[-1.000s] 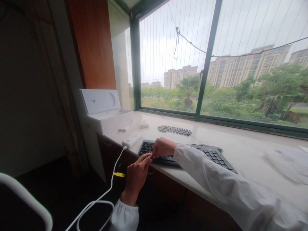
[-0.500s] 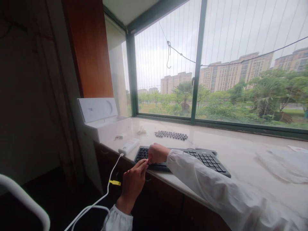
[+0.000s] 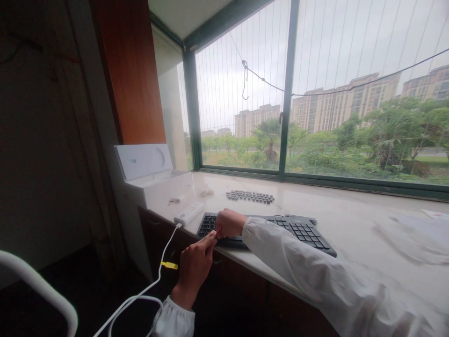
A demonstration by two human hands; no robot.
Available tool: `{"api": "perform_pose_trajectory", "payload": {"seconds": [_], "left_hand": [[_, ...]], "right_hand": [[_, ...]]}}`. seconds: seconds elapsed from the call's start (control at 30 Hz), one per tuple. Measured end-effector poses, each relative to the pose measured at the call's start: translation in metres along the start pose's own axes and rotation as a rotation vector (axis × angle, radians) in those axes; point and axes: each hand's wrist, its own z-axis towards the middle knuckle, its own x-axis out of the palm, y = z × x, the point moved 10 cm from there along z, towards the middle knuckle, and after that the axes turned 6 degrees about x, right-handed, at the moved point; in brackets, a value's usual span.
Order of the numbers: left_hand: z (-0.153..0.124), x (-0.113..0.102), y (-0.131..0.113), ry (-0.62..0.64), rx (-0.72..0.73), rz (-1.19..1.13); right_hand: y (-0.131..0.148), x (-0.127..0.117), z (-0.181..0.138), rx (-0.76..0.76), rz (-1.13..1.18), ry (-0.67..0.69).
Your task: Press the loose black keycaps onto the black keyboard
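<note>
A black keyboard (image 3: 308, 232) lies along the front edge of the white counter. Part of its left end (image 3: 206, 226) looks stripped of keycaps. Over that end, my right hand (image 3: 229, 223) is closed, its fingers curled down; what it holds, if anything, is hidden. From below comes my left hand (image 3: 194, 264), fingers pressed together and their tips meeting the right hand's fingertips at the keyboard's front edge. Whether something small sits between them I cannot tell. Behind the keyboard, loose keycaps (image 3: 249, 196) are laid out in staggered rows.
A white power bank (image 3: 188, 214) with a white cable (image 3: 159, 271) lies left of the keyboard. An opened white box (image 3: 164, 189) stands behind it. Small items (image 3: 175, 200) lie near the box. Papers and clear plastic (image 3: 403, 238) are at right. The window (image 3: 242, 117) borders the counter.
My two hands stay together at the same place on the keyboard. The view has shifted very slightly; nothing else visibly differs.
</note>
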Motion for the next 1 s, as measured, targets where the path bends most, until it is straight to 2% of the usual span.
{"api": "perform_pose_trajectory", "payload": {"seconds": [0.37, 0.7, 1.0], "left_hand": [[-0.002, 0.001, 0.0, -0.001, -0.004, 0.011], [-0.001, 0.0, -0.001, 0.001, -0.011, -0.022], [-0.001, -0.001, -0.003, 0.0, -0.018, 0.005]], "right_hand": [[0.0, -0.001, -0.002, 0.02, 0.023, 0.005], [0.005, -0.015, -0.017, 0.131, -0.048, -0.082], [0.004, -0.015, -0.017, 0.14, -0.045, -0.045]]}}
